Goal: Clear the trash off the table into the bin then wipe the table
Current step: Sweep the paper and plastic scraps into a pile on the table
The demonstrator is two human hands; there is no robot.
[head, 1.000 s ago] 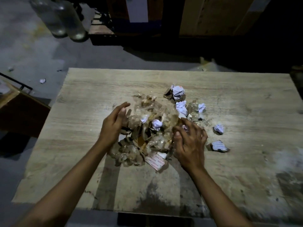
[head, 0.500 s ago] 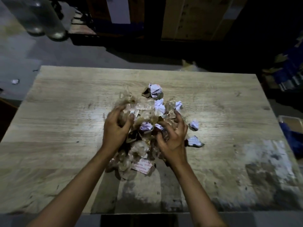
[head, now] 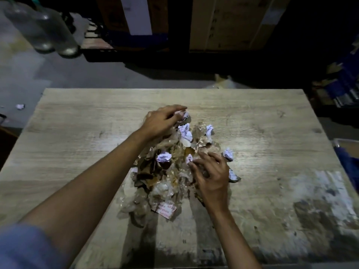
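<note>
1. The trash pile (head: 167, 171) sits near the middle of the wooden table (head: 77, 152), a loose heap of clear plastic wrappers, brown scraps and crumpled white paper, with wide bare wood on every side of it.
2. The left hand (head: 161, 121) reaches over the far end of the heap, fingers curled down onto a crumpled paper ball (head: 183, 115); they look closed around it, though I cannot tell how firm the hold is.
3. The right hand (head: 211, 171) lies palm down on the near right side of the heap, fingers spread and bent, pressing into the wrappers; nothing is lifted in it.
4. Loose paper balls lie at the pile's right fringe: one (head: 209, 130) towards the far side, another (head: 228, 154) just beside the right hand's fingertips.
5. A printed label (head: 165, 209) with red lettering pokes out at the near end of the heap, well back from the near edge.
6. The table's right part carries a pale and dark stained patch (head: 320, 200), with nothing standing on it.
7. Beyond the far edge there is grey floor (head: 97, 74), then dark boxes and crates; two clear bottles (head: 48, 30) stand at the far left.
8. A paper scrap (head: 20, 106) lies on the floor off the left edge.
9. I see no bin from here.
</note>
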